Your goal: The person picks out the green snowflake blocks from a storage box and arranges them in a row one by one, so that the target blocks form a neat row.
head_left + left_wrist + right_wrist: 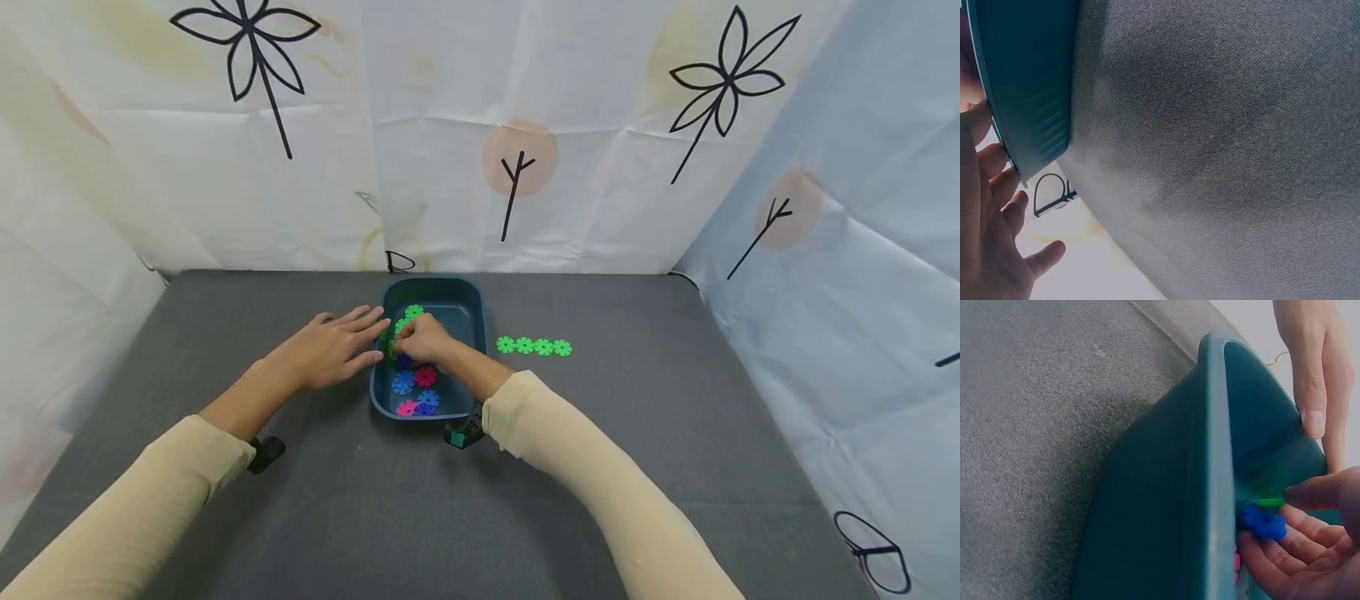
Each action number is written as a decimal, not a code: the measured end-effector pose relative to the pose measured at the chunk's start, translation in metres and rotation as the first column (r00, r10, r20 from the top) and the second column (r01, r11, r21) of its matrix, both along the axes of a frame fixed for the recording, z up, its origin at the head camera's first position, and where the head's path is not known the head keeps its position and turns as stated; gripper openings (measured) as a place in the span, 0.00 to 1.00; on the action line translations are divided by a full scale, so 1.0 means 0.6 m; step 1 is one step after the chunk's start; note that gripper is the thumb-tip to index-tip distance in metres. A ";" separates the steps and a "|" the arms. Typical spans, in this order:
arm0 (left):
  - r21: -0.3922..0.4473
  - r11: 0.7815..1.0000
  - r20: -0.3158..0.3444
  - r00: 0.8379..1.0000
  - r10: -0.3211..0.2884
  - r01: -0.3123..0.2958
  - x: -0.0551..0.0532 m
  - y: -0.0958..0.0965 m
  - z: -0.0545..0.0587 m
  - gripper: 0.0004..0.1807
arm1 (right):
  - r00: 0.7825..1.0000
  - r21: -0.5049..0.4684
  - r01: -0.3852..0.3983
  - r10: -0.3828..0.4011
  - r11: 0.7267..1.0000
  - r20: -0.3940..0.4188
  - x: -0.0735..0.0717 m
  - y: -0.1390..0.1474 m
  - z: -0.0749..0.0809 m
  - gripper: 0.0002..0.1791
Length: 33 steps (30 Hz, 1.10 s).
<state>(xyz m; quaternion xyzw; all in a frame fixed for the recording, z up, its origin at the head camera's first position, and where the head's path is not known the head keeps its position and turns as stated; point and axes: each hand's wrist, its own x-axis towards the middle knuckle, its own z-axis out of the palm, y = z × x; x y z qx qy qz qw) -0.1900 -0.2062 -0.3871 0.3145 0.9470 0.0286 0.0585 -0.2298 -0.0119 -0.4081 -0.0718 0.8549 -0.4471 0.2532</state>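
- Green plastic-looking disc [1270,502], flower-cut edge: at the R hand [425,340], thumb tip vs. fingers, inside the dark teal bin [461,323], approx. 9 o'clk of bin centre (12 = far side).
- R fingers: curled, pinching that green disc by its edge. Blue disc [1264,522] right under it, against the fingers; can't tell if gripped too or just touching.
- L hand [330,350]: at 9 o'clk, fingers spread & mostly straight, tips on bin rim, nothing gripped.
- More loose green discs [414,312] in bin at approx. 11 o'clk; blue disc nearer the body [403,382] at 7, red disc [424,377] at 6, few more blue/pink near the 6 o'clk wall.
- Row of four green discs [525,345]: on grey tabletop [352,500], 3 o'clk of bin, lying flat, edge to edge; can't tell if interlocked.
- Handling (judgement): v. light, thin, fairly stiff, prob. a bit slick; not very fragile, tho' petals might bend if forced.
- Best hold: thumb + index across opp. petals, or at a notch; flat ones prob. hard to get under, so tip up one edge w/ a fingertip.
- Bin prob. light too; steady it by the rim.
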 end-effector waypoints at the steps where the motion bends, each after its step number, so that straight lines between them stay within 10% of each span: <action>1: 0.000 1.000 0.001 1.000 0.003 -0.003 0.001 0.000 0.001 0.34 | 1.000 0.015 -0.003 0.003 1.000 -0.013 0.000 0.000 0.001 0.09; 33: 0.008 1.000 0.016 1.000 0.025 -0.025 0.000 0.001 -0.001 0.35 | 0.965 -0.056 -0.127 0.110 0.990 -0.240 0.039 0.171 0.082 0.07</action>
